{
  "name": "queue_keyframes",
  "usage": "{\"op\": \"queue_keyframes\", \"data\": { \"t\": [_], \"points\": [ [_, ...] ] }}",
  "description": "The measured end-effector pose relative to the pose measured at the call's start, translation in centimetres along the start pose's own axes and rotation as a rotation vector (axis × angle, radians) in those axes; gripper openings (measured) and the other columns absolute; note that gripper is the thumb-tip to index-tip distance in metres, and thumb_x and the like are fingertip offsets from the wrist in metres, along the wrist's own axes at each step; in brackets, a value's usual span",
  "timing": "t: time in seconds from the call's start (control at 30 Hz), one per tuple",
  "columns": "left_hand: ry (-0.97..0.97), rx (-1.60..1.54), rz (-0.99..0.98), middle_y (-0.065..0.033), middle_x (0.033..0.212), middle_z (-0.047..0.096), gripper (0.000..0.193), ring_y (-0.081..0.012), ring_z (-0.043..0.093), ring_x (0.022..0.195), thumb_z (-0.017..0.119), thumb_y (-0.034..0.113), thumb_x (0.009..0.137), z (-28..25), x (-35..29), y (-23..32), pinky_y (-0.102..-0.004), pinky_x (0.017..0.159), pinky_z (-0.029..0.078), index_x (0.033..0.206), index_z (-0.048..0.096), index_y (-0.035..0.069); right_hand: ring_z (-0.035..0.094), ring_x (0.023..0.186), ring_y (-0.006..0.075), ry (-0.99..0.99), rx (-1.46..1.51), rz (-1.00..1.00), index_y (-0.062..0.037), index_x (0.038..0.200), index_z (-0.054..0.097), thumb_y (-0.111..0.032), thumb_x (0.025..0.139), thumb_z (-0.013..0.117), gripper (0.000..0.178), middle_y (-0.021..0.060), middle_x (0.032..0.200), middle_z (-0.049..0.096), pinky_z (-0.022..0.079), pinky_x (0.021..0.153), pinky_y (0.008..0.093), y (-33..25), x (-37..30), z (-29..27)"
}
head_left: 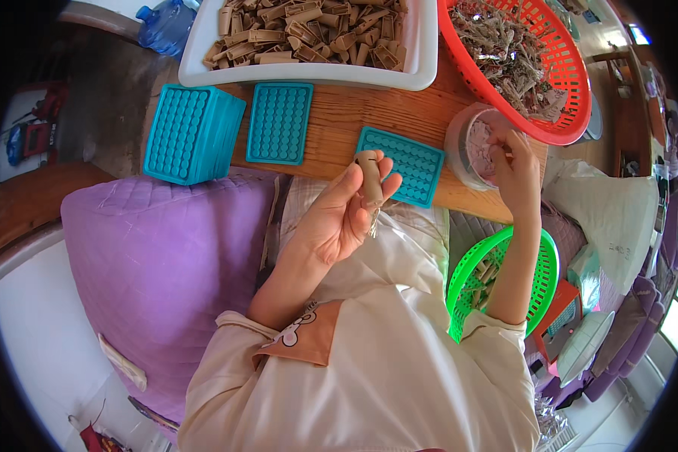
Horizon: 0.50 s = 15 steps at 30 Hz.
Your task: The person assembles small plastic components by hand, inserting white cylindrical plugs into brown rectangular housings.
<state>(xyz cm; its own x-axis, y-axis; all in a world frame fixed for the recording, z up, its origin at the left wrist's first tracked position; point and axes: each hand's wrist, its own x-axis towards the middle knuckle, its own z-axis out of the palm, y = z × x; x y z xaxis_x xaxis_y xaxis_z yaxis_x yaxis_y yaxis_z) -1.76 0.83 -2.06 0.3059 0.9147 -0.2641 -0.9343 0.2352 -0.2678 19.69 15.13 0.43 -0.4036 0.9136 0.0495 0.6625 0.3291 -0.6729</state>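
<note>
In my left hand, a tan half-round plastic casing is held upright between thumb and fingers. Thin shiny strands hang below it, beside my palm. My right hand reaches into a round clear tub at the table's right edge, with its fingers drawn together over small pale pinkish pieces. Whatever those fingertips grip is too small to tell. Just behind my left hand lies a teal tray with rows of round cups.
A white bin full of tan casings stands at the back. Beside it, a red basket holds shiny tangled bundles. Another teal tray and a stack of trays sit left. A green basket is below my right forearm.
</note>
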Motion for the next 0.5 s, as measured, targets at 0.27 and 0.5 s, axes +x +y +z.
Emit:
{"op": "queue_keyframes", "data": {
  "t": [0.27,0.5],
  "points": [
    [0.107,0.354,0.033,-0.0021,0.099,0.051,0.044,-0.0126,0.052,0.090,0.059,0.028,0.072,0.1,-0.2,-0.8,-0.0079,0.039,0.039,0.107,0.042,0.008,0.053,0.070,0.0132,0.003,0.495,-0.154,-0.0004,0.078,0.059,0.007,0.068,0.053,0.014,0.0063,0.076,0.056,0.041,0.061,0.0223,-7.0,-2.4,2.9],
    [0.085,0.555,0.084,-0.0042,0.095,0.054,0.046,-0.0126,0.057,0.081,0.058,0.028,0.074,0.8,-0.9,-1.4,-0.0091,0.036,0.035,0.110,0.042,0.006,0.058,0.068,0.0171,-0.052,0.687,-0.168,0.0007,0.081,0.054,0.008,0.069,0.054,0.014,0.0081,0.075,0.058,0.047,0.060,0.0250,-8.6,-3.4,5.7]
  ]
}}
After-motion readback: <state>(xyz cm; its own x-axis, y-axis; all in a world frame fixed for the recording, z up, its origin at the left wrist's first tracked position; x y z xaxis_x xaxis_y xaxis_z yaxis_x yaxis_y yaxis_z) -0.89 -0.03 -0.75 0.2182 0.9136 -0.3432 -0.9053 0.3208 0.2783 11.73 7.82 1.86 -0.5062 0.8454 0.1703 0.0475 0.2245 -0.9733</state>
